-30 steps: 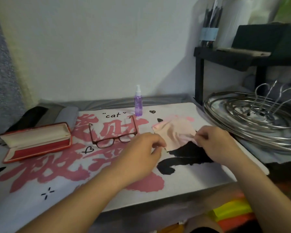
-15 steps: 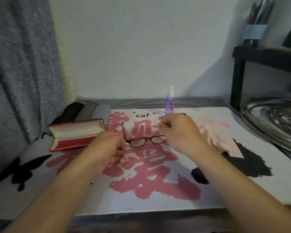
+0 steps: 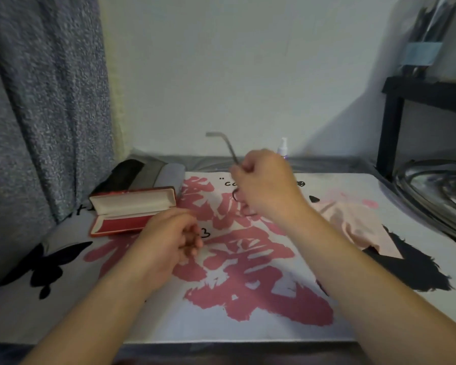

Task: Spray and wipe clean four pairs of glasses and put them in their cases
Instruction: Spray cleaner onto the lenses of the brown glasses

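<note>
— Where are your hands?
— My left hand [image 3: 169,239] hovers loosely curled, holding nothing, above the mat [image 3: 248,330]. My right hand [image 3: 265,187] pinches the glasses [image 3: 225,146] above it.
— Farther back?
— The red case [image 3: 132,208] lies open; the spray bottle [image 3: 283,146] stands behind.

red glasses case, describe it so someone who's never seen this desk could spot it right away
Start at the white desk mat with big pink characters, and go to its far left corner. The red glasses case lies there open, its pale lining showing. Behind it lie closed black and grey cases; it is the only red, open one.
</note>
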